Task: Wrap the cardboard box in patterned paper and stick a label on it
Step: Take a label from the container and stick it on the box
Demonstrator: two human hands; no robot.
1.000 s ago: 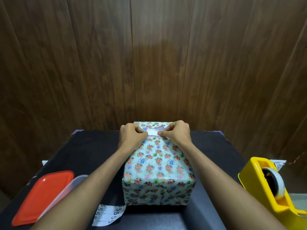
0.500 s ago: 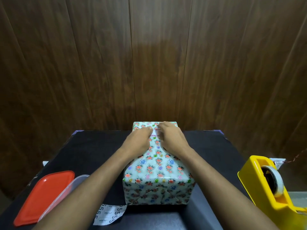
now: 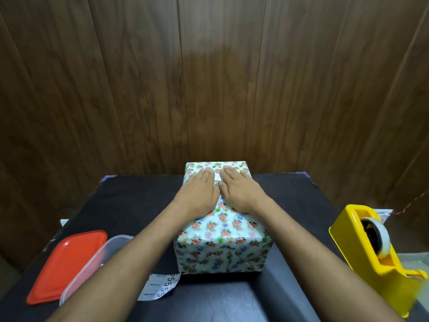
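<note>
Grip: left hand (image 3: pixel 199 191) and right hand (image 3: pixel 240 189) lie flat, fingers straight, pressing side by side on the far top of the wrapped box (image 3: pixel 222 240); a white label strip (image 3: pixel 217 177) shows between them. Box: floral paper, centre of the black table (image 3: pixel 130 201). Near left: red lid (image 3: pixel 67 263), clear container (image 3: pixel 92 266), sticker sheet (image 3: pixel 162 285). Near right: yellow tape dispenser (image 3: pixel 380 259).

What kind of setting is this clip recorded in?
Probably a small home or office packing spot, not a shop floor: a black table against a wood-panelled wall, a yellow tape dispenser, and both hands flat on a floral-wrapped box.
</note>
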